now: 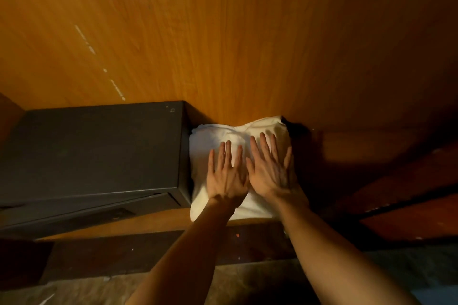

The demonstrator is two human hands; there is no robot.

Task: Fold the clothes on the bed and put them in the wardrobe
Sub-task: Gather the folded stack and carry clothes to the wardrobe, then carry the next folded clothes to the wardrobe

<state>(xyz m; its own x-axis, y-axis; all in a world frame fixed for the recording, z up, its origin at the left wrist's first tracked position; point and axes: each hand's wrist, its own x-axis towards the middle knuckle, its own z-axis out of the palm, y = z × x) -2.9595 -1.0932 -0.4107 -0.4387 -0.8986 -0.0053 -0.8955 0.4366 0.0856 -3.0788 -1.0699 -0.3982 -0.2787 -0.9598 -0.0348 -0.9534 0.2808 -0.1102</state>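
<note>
Folded white cloth garment (pixel 238 136) lies on the orange wooden wardrobe shelf (pixel 153 223), wedged just beside a dark grey metal box (pixel 94 151). Left hand (pixel 226 176) and right hand (pixel 271 171) press flat on it, fingers spread. Judged: stowing step; next, lift both palms away.

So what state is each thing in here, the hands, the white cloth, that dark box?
left hand: open, flat on the cloth.
right hand: open, flat on the cloth.
white cloth: folded, lying on the wardrobe shelf beside the box.
dark box: front panel slightly ajar.
wardrobe shelf: holds box and cloth.
</note>
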